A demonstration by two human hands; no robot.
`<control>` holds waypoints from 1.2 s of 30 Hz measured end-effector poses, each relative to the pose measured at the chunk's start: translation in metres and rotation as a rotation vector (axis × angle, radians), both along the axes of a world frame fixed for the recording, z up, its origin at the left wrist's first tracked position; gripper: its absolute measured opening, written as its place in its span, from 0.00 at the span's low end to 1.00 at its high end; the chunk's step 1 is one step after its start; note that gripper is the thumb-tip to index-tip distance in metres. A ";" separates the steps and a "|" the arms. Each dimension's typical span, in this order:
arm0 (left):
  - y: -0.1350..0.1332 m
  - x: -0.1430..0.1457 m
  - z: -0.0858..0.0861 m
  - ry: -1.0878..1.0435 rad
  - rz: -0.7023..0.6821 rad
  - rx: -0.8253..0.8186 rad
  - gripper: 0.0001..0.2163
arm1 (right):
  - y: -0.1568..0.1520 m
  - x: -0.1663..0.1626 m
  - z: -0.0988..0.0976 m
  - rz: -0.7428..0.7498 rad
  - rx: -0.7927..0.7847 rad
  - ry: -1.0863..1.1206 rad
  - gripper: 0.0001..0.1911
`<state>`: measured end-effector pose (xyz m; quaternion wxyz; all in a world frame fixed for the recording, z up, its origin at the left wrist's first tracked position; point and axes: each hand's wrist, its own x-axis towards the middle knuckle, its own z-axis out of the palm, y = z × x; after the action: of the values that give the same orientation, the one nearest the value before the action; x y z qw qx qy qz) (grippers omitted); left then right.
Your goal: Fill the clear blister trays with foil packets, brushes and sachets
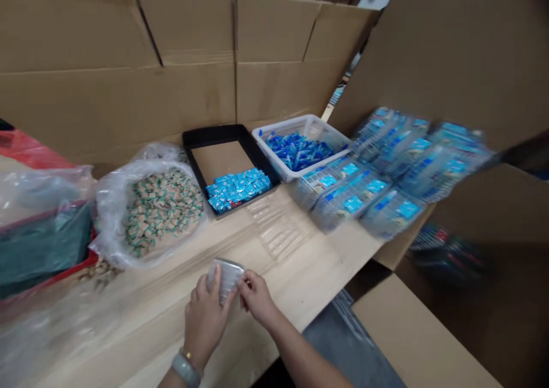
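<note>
Above the wooden table, my left hand (206,315) grips a small grey-clear plastic stack (229,273), thumb on the near side and fingers across its face. My right hand (256,297) is closed at the stack's right edge in a pinch. Exactly what the pinched fingertips hold is hidden. A clear ribbed plastic tray (281,236) lies on the table beyond both hands. Behind it, a black tray (197,153) holds blue sachets (240,187).
A plastic-lined container (111,228) of small beige-and-green packets stands left, beside a red bin (92,256). A white basket (287,173) holds blue pens or brushes. Filled clear packs (343,196) are stacked at right. Cardboard walls (193,33) border the table; an open carton (424,336) sits lower right.
</note>
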<state>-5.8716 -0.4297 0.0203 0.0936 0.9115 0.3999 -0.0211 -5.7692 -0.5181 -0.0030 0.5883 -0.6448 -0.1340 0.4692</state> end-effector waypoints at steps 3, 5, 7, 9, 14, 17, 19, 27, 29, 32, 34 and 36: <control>-0.002 -0.003 0.003 -0.029 -0.025 0.034 0.26 | -0.078 0.016 0.000 -0.188 0.031 0.171 0.17; -0.009 0.012 0.010 -0.099 -0.055 0.062 0.26 | -0.133 0.036 -0.006 -0.383 0.019 0.288 0.15; -0.020 0.050 0.017 -0.201 -0.180 0.022 0.25 | -0.172 0.063 -0.016 -0.509 0.025 0.314 0.17; -0.029 0.107 0.018 -0.258 -0.385 -0.130 0.25 | -0.188 0.089 -0.029 -0.572 0.022 0.305 0.18; -0.031 0.238 -0.025 -0.090 -0.362 -0.266 0.32 | -0.179 0.123 -0.049 -0.633 -0.331 -0.121 0.18; -0.029 0.263 -0.058 -0.058 -0.297 -0.233 0.34 | -0.172 0.122 -0.056 -0.501 -0.637 -0.747 0.24; -0.035 0.266 -0.072 -0.087 -0.313 -0.212 0.34 | -0.168 0.120 -0.061 -0.284 -0.728 -1.013 0.27; -0.056 0.265 -0.030 -0.160 -0.279 -0.238 0.33 | -0.172 0.125 -0.059 -0.124 -0.853 -1.140 0.28; -0.040 0.226 0.001 -0.224 -0.279 -0.223 0.33 | -0.162 0.118 -0.045 -0.262 -0.735 -1.048 0.30; -0.016 0.131 0.034 -0.251 -0.151 -0.128 0.34 | -0.111 0.092 -0.024 -0.286 -0.350 -0.655 0.25; -0.010 0.069 0.037 -0.111 0.098 -0.140 0.39 | -0.057 0.065 -0.015 -0.138 -0.070 -0.290 0.19; -0.007 0.026 0.027 -0.060 0.218 -0.242 0.37 | -0.005 0.038 -0.012 0.002 0.100 0.007 0.17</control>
<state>-5.8451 -0.4363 0.0478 0.2164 0.8450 0.4880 -0.0318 -5.7312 -0.5227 -0.0153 0.6199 -0.6127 -0.1559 0.4648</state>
